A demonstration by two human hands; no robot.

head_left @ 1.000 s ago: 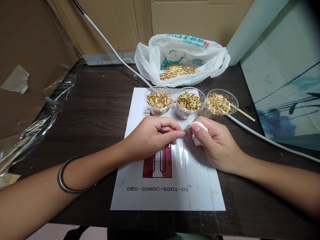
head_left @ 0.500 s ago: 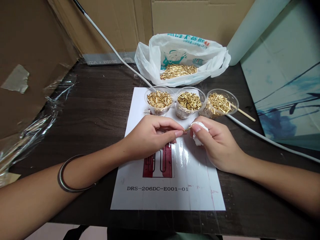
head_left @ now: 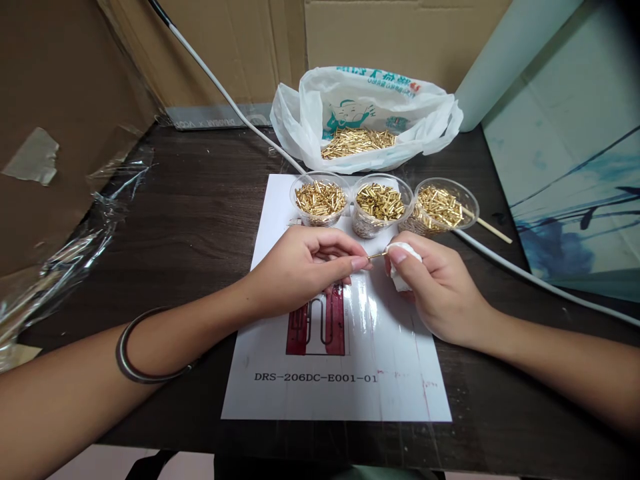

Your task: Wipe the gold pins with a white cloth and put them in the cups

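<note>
Between thumb and forefinger, my left hand pinches one end of a thin gold-coloured metal pin. My right hand is closed on a crumpled white tissue, and the pin's other end reaches the tissue at my right fingertips. Both hands are held above a laminated sheet with a dark red picture and the print "DRS-206DC-E001-01". Just beyond them stand three clear plastic cups of short gold pins: a left cup, a middle cup and a tilted right cup.
A white plastic bag behind the cups holds more gold pins. A thin wooden stick juts from the right cup. A white cable runs across the desk behind the cups. Cardboard stands at the back, clear plastic wrap at left.
My right hand has drawn slightly to the right with the tissue, and more of the pin shows between my hands. My left hand has barely moved.
</note>
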